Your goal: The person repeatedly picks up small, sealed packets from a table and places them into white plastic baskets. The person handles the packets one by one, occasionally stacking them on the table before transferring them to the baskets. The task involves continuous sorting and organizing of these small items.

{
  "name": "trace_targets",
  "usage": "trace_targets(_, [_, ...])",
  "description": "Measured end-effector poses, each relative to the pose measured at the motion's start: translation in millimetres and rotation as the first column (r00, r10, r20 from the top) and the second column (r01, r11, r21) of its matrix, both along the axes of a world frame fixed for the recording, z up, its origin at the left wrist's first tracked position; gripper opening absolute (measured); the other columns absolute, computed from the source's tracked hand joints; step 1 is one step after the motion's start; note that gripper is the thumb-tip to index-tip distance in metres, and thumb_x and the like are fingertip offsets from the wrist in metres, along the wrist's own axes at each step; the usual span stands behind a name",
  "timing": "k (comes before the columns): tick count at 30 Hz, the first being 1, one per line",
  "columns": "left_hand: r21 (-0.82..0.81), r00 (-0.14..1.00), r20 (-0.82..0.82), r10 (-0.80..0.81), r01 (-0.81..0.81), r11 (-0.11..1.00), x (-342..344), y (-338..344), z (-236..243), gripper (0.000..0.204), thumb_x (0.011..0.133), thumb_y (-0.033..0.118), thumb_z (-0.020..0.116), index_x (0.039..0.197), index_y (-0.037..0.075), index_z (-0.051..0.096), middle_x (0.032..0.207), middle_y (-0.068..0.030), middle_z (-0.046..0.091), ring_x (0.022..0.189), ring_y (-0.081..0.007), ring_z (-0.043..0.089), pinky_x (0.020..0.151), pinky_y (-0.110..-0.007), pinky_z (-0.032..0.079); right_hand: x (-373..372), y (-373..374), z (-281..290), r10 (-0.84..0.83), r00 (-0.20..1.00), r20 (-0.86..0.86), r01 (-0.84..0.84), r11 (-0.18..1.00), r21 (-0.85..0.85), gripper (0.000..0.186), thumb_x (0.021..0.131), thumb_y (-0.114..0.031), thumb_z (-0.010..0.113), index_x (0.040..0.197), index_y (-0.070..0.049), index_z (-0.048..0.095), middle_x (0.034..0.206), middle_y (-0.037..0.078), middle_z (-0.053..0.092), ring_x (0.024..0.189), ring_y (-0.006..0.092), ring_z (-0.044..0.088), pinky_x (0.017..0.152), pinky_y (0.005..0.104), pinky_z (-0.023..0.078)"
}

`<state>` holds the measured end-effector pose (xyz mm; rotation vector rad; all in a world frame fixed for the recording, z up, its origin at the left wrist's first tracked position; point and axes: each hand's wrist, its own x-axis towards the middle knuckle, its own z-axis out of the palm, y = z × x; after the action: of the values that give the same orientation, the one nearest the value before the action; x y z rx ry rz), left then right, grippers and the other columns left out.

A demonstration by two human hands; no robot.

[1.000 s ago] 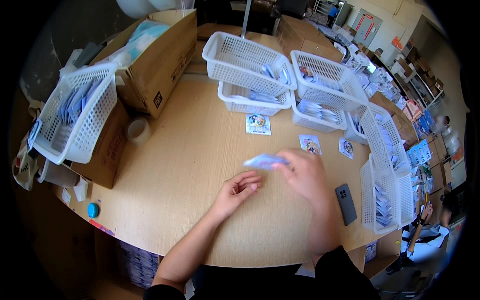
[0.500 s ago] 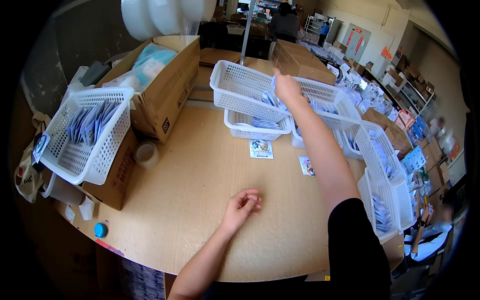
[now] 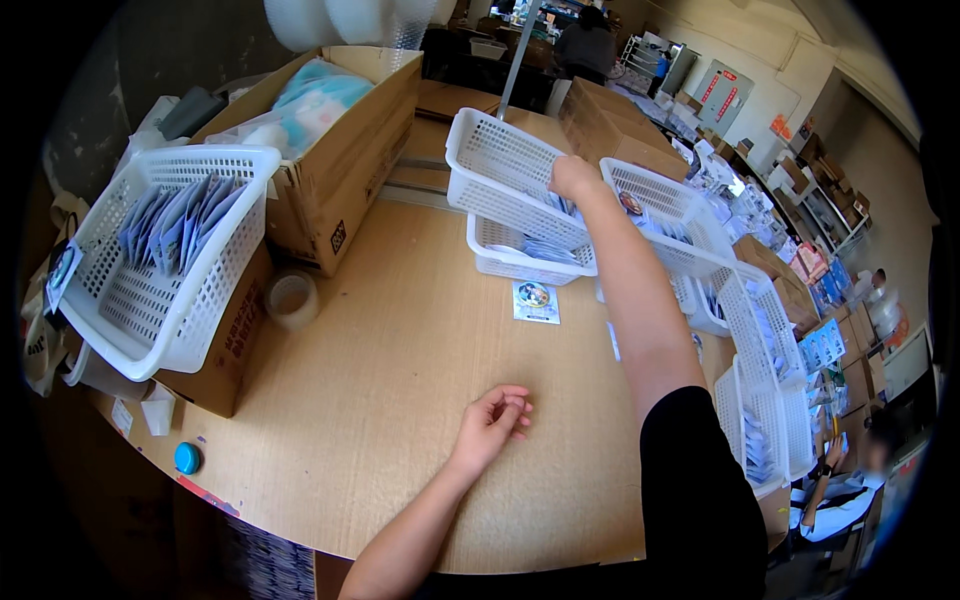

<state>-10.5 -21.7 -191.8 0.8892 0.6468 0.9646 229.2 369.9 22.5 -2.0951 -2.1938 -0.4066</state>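
My right hand (image 3: 573, 177) reaches into the upper white basket (image 3: 485, 150) at the back, its curled fingers mostly hidden down among flat packets (image 3: 560, 204); what they grip cannot be made out. Near the front middle of the table (image 3: 380, 400), my left hand (image 3: 497, 418) is empty, with loosely curled fingers slightly apart. A printed packet (image 3: 536, 302) lies flat below a second white basket (image 3: 515, 262) of packets. More packet-filled baskets (image 3: 760, 370) line the right side, partly behind my right arm.
At left, a packet-filled basket (image 3: 115, 290) sits on a brown box (image 3: 215, 375), beside a tape roll (image 3: 292, 300), a blue lid (image 3: 187, 458) and an open carton (image 3: 340, 180). A closed carton (image 3: 620, 130) stands behind the baskets. A co-worker (image 3: 835, 490) is at far right.
My right hand has moved from mid-table, where it held a packet, up and away into the back basket. My left hand has stayed low over the table. The view has shifted slightly.
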Motion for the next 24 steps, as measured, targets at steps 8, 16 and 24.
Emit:
trace_targets(8, [0.003, 1.000, -0.024, 0.008, -0.007, 1.000, -6, -1, 2, 0.024, 0.117, 0.009, 0.058, 0.138, 0.001, 0.067, 0.116, -0.0065, 0.074, 0.096, -0.0129, 0.072, 0.079, -0.031, 0.065, -17, -39, 8, 0.085, 0.973, 0.215, -0.069, 0.994, -0.084, 0.028, 0.083, -0.011, 0.078, 0.109, 0.000, 0.084, 0.123, 0.026, 0.080, 0.115, 0.0407, 0.078, 0.098, 0.0511, 0.064])
trace_targets(16, [0.027, 1.000, -0.018, -0.004, 0.004, 1.000, -5, 1, 3, 0.025, 0.115, 0.005, 0.057, 0.137, 0.001, 0.067, 0.115, -0.0068, 0.073, 0.094, -0.0134, 0.073, 0.078, -0.031, 0.065, -5, -53, 7, 0.066, 0.982, 0.179, -0.025, 0.975, -0.220, 0.033, 0.086, -0.016, 0.081, 0.115, -0.001, 0.083, 0.127, 0.024, 0.080, 0.119, 0.0402, 0.078, 0.100, 0.0513, 0.064])
trace_targets(24, [0.083, 0.993, -0.120, 0.014, -0.004, 0.997, -9, 5, 5, 0.022, 0.117, 0.011, 0.059, 0.136, 0.005, 0.068, 0.114, -0.0046, 0.074, 0.095, -0.0123, 0.072, 0.078, -0.031, 0.064, -8, -114, 28, 0.138, 0.985, -0.099, -0.138, 0.990, 0.006, 0.032, 0.093, -0.030, 0.085, 0.108, -0.002, 0.082, 0.112, 0.025, 0.080, 0.106, 0.0430, 0.078, 0.091, 0.0530, 0.062])
